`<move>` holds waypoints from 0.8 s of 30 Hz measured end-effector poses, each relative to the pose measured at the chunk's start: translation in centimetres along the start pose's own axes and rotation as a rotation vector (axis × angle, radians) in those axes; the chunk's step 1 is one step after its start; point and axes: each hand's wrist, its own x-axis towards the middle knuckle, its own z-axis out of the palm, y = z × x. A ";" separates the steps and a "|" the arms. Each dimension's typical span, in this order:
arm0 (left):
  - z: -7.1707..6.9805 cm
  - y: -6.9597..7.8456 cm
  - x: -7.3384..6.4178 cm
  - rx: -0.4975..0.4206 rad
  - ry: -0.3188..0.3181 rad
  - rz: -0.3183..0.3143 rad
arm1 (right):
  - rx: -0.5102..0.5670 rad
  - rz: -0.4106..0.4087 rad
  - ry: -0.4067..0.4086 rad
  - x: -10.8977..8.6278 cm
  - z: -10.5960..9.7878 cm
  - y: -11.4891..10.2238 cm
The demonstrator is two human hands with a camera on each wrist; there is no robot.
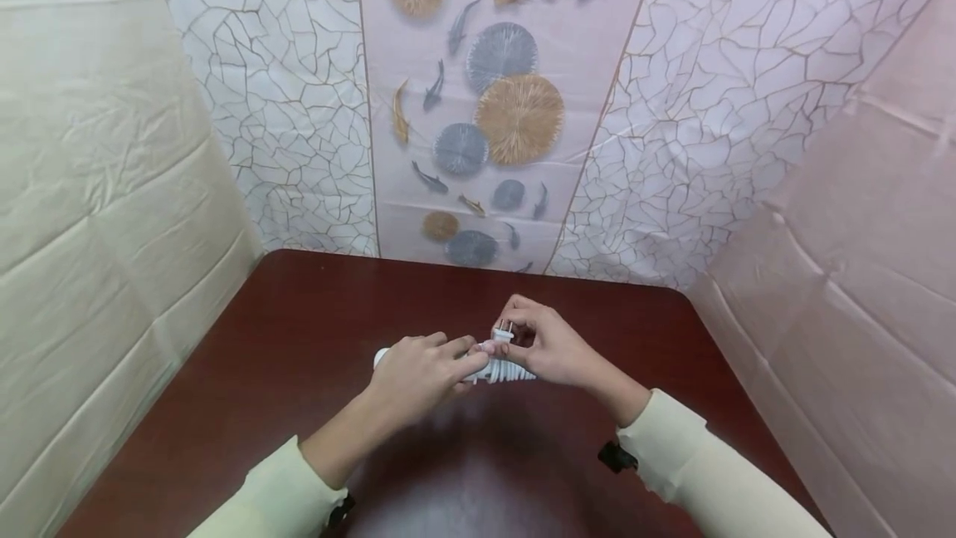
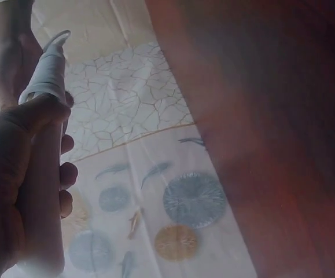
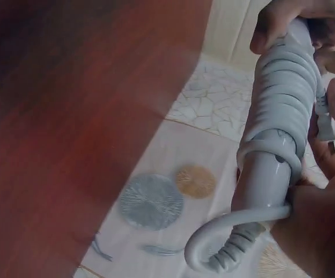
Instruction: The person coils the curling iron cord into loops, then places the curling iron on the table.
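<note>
A white wand-shaped appliance (image 3: 264, 179) with its cord (image 3: 283, 95) wound in tight coils round one end is held above the table. My left hand (image 1: 421, 368) grips its smooth body (image 2: 43, 202), thumb along one side and fingers wrapped beneath. My right hand (image 1: 556, 347) is at the coiled end, its thumb and fingers curled about the white two-pin plug (image 1: 504, 336). The pins point up and away in the head view. A loose loop of cord (image 3: 199, 243) hangs out past the appliance's end in the right wrist view. My fingers hide part of the coils.
Below is a dark red-brown table (image 1: 299, 339) with rounded far corners. A patterned cloth with fish and round motifs (image 1: 515, 119) hangs behind it, and pale creased cloths (image 1: 97, 189) stand at both sides. Dark wrist-camera pieces (image 1: 617, 457) show under the sleeves.
</note>
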 end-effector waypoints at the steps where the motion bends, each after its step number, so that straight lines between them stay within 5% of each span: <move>1: 0.2 0.1 -0.1 -0.001 -0.003 -0.002 | -0.032 -0.007 0.026 -0.1 0.3 0.2; 7: 1.5 0.2 -0.4 -0.007 -0.039 -0.008 | -0.155 0.114 0.028 -0.2 1.5 0.6; 12: 2.1 0.2 -0.8 -0.046 -0.064 0.004 | -0.098 0.220 -0.028 -0.1 2.1 1.3; 16: 2.7 0.0 -1.0 -0.112 -0.093 -0.005 | -0.089 0.189 -0.048 -0.2 2.7 1.9; 20: 3.1 -0.4 -1.0 -0.229 -0.167 -0.047 | -0.239 0.122 -0.052 -0.7 3.1 1.6; 24: 3.3 -0.9 -1.0 -0.380 -0.278 -0.139 | -0.336 0.036 -0.173 -1.2 2.4 1.0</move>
